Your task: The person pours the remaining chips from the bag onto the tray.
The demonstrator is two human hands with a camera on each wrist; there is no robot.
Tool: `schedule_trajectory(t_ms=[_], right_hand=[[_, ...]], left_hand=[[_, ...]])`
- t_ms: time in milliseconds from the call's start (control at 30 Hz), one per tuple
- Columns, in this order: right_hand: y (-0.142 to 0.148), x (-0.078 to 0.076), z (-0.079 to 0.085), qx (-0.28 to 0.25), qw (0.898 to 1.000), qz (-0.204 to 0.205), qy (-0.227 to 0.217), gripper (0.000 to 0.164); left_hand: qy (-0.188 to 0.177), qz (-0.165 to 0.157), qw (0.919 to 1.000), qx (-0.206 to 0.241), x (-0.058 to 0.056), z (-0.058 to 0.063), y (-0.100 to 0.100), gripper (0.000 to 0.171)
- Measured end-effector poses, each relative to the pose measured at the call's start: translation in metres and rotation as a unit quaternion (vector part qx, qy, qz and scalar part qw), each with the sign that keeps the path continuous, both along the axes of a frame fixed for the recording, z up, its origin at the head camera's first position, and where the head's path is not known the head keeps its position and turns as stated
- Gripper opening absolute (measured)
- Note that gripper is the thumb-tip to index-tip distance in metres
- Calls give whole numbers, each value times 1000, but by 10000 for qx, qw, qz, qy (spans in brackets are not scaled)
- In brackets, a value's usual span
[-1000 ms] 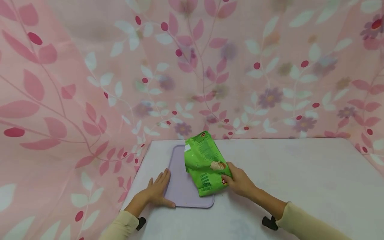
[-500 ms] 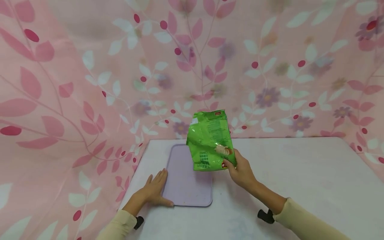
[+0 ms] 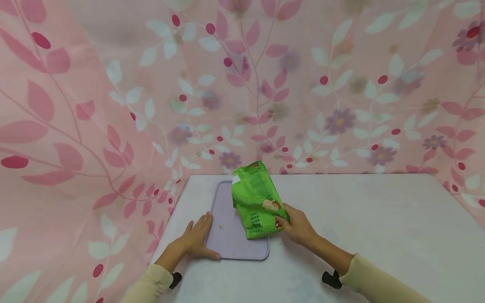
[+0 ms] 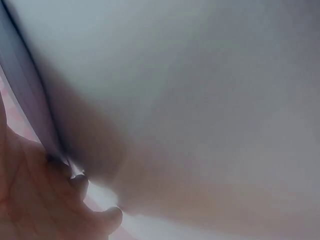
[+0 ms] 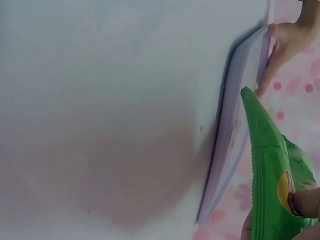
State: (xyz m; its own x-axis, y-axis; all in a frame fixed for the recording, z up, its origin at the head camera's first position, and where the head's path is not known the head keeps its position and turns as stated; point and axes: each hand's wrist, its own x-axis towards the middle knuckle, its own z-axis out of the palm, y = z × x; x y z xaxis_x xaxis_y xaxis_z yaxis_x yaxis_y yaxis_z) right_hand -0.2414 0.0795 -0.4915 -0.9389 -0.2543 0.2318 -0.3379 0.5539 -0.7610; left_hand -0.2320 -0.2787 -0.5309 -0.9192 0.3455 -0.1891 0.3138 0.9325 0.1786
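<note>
A bright green snack bag (image 3: pixel 255 200) with printed text hangs tilted over the right part of a pale purple tray (image 3: pixel 238 250). My right hand (image 3: pixel 299 225) grips the bag by its right lower edge, thumb on the front. Over at the tray's left side, my left hand (image 3: pixel 196 239) lies with straight fingers along the rim and the thumb at the near corner. Small yellowish crumbs (image 3: pixel 220 227) dot the tray floor. In the right wrist view the green bag (image 5: pixel 272 170) shows its crimped edge, close to the tray (image 5: pixel 227 120).
The tray stands on a white-covered table (image 3: pixel 360 219). A few yellow crumbs (image 5: pixel 201 128) lie on the cloth beside the tray. Behind and to the left hangs a pink floral curtain (image 3: pixel 235 105). Black straps (image 3: pixel 331 279) sit at both wrists.
The bag rose off the tray half a second ago, upright, and has come down again, tilted, over it. More crumbs show on the tray. My left hand has stayed in place.
</note>
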Motion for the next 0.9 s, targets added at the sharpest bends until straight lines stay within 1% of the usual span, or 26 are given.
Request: schedule_trajectory(t_ms=[100,133,233,267,333,367,467,533,633,733,900], right_hand=[[1,0,6,-81,9999,9,104,31],[1,0,9,-201,9996,0,215,31],[2,-2,15,-642,9950,-52,761,31],[1,-3,16,-768,9931,-76,885,30],[-1,-4,15,-814,9916,-108,1002,29],[-2,-4,12,-748,9925,-106,964,29],[-4,-2,3,-408,9973,9,603,28],[-5,1,-2,-248,9988,92,419,29],[-5,3,-6,-273,9989,135,354,30],[-6,4,-6,-370,9987,107,346,31],[-5,6,-5,-323,9991,139,215,33]], left_hand=[[-19,-5,10000,-29,1,-2,-1,141],[-31,-8,10000,-16,2,-2,0,141],[-17,-34,10000,-45,2,-1,1,141],[-24,-29,10000,-70,1,0,1,141],[5,-26,10000,-64,1,0,1,141],[38,-33,10000,-83,0,0,1,141],[48,-96,9999,-74,-2,0,1,141],[44,-159,9998,-55,-3,0,0,141],[-26,-199,9998,-34,-3,-1,0,141],[-2,-190,9998,11,-3,-1,-1,140],[97,-235,9997,-57,-3,-6,-3,139]])
